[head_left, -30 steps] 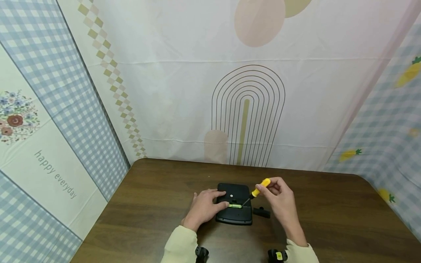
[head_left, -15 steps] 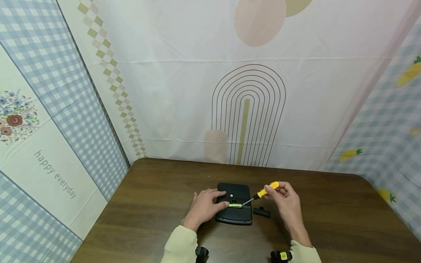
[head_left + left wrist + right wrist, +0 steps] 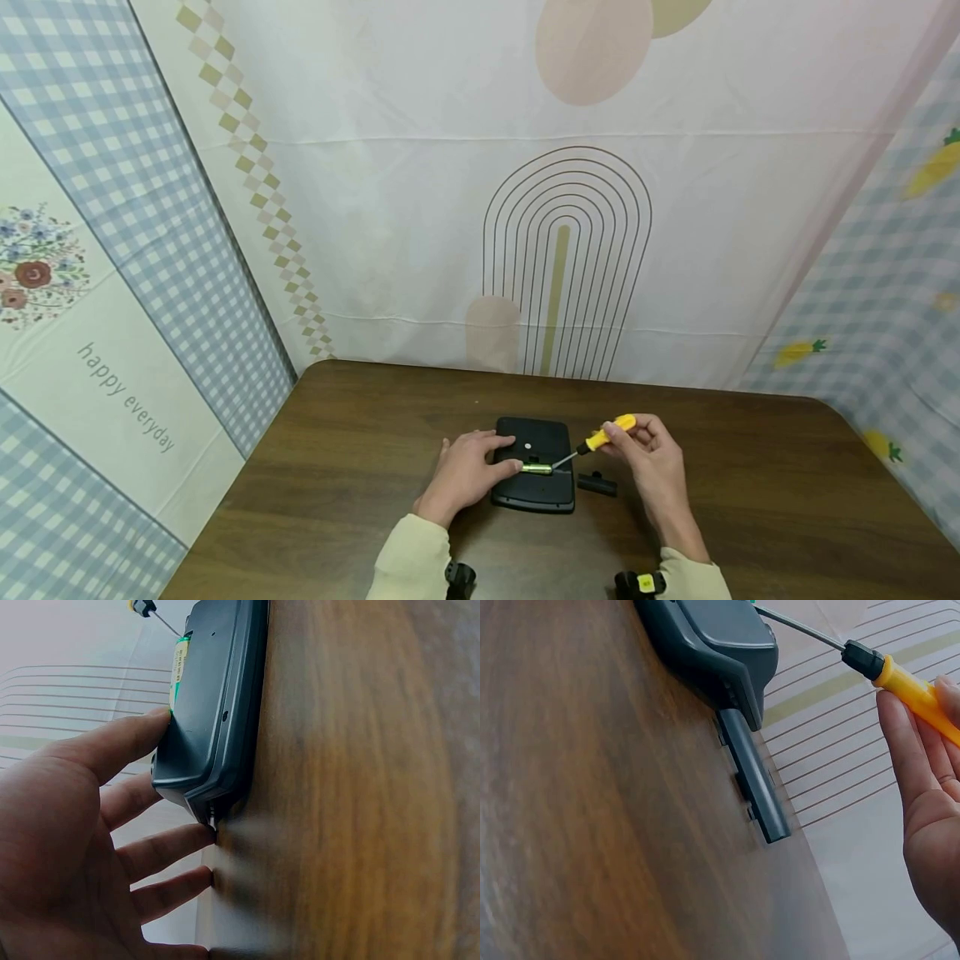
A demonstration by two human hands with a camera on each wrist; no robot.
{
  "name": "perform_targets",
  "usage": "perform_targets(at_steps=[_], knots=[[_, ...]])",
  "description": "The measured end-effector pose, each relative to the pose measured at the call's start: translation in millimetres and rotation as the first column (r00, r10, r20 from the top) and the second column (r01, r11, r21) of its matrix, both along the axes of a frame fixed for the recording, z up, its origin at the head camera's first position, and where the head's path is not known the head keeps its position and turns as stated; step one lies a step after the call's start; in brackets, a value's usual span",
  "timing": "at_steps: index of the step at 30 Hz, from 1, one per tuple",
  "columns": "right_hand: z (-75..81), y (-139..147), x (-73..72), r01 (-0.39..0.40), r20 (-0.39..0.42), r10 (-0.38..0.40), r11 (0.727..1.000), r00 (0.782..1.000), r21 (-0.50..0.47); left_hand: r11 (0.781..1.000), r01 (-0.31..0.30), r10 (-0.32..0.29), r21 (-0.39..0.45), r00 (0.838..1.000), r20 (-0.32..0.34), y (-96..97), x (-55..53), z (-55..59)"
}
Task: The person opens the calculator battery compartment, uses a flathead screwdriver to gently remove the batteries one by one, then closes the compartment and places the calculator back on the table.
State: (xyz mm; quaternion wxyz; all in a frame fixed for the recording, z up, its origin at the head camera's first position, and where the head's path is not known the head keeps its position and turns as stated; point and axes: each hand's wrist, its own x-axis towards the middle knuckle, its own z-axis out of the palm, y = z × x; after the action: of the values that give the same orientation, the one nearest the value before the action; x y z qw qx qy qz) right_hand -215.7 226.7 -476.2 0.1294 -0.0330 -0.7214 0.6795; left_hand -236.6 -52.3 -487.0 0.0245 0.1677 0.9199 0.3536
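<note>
A black device shaped like a desk calculator lies back side up on the table, its narrow battery slot exposed. In that slot sits a green battery. My left hand rests at the device's left side; its thumb touches by the battery's left end, and its index finger lies on the casing. The other fingers spread by the edge in the left wrist view. My right hand pinches the yellow handle of a screwdriver. The slanted metal shaft reaches the battery's right end; exact tip contact is hard to see.
A small black battery cover lies on the brown wooden table, just right of the device. Behind the table hangs a patterned white cloth. Blue checked cloths hang at both sides.
Over the first half second my right hand moved right and slightly down, laying the screwdriver at a lower slant. Since then it has barely moved. My left hand and the device stayed in place.
</note>
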Motion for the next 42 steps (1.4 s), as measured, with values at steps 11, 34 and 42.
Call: perform_targets(at_steps=[11,34,42], knots=[[3.0,-4.4,-0.2,-0.007,-0.021,0.007,1.000,1.000,-0.006,1.000,0.000,0.000,-0.005,1.000,-0.001,0.0,0.6,1.0],[3.4,-5.9,0.0,-0.012,-0.027,0.011,0.999,1.000,-0.034,1.000,0.007,-0.007,-0.024,1.000,0.002,-1.5,0.4,-0.5],[6.4,-6.3,1.0,-0.006,-0.030,0.004,0.998,1.000,-0.064,0.999,0.009,-0.009,-0.032,1.000,-0.001,-1.8,-0.4,-1.0]])
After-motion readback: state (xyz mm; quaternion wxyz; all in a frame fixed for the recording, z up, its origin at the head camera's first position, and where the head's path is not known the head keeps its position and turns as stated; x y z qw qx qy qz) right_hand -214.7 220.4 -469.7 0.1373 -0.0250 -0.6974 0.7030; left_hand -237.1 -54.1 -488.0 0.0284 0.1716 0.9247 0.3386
